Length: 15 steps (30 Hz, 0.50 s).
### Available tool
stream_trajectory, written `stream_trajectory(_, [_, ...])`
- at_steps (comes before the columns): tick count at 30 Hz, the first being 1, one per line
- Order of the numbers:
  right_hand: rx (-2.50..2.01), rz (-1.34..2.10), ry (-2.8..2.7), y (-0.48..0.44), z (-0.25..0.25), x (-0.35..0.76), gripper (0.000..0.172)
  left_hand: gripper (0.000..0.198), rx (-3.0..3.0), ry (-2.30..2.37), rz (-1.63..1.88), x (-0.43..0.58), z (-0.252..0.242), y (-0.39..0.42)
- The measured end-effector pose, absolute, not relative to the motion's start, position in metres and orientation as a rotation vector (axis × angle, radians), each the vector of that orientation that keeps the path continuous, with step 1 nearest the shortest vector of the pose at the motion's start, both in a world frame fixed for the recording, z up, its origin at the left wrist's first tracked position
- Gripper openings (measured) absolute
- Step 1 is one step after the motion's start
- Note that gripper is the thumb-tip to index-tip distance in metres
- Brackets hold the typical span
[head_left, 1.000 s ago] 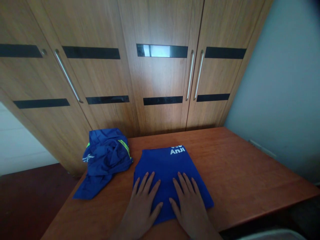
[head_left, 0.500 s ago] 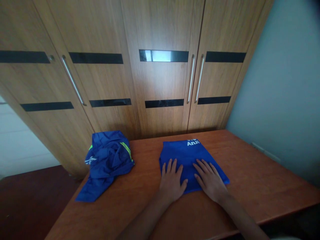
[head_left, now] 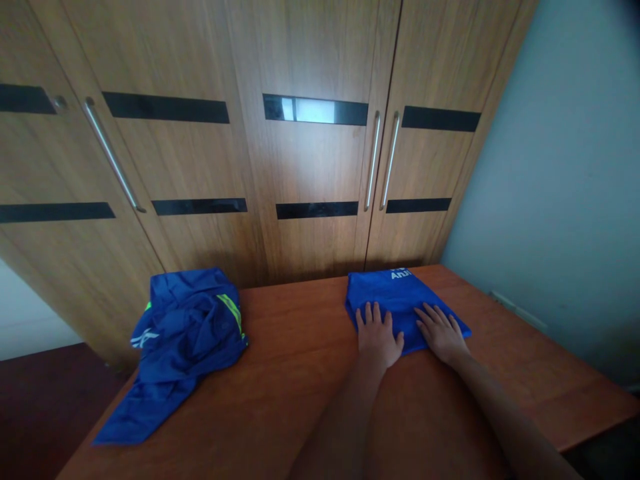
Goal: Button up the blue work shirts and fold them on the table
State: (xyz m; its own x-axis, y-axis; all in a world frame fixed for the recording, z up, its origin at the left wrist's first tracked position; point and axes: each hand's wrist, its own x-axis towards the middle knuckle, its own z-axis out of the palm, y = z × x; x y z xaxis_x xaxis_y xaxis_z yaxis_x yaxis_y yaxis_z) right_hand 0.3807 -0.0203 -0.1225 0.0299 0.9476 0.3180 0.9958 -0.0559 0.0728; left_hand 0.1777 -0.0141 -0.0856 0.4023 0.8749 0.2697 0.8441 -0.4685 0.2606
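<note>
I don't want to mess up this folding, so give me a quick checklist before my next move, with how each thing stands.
1. Left hand flat on the folded blue cloth: ok.
2. Right hand flat on the same cloth: ok.
3. Folded cloth resting on the table: ok.
4. Crumpled blue clothing apart from the folded cloth: ok.
5. Crumpled clothing neatly folded: not ok, it is bunched up.
6. Underside of the folded cloth smooth: cannot tell, hidden.

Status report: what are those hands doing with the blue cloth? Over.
Left hand, right hand: open, palms down on folded blue garment. White lettering at its far edge. Crumpled garment well left, out of the way.
</note>
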Motion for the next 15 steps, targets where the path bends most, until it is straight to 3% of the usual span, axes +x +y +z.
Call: stream_trajectory(15, [-2.080,-0.459,-2.030,-0.010,-0.132,0.396,0.049,0.064,2.652,1.420,0.529,0.163,-0.078,-0.024])
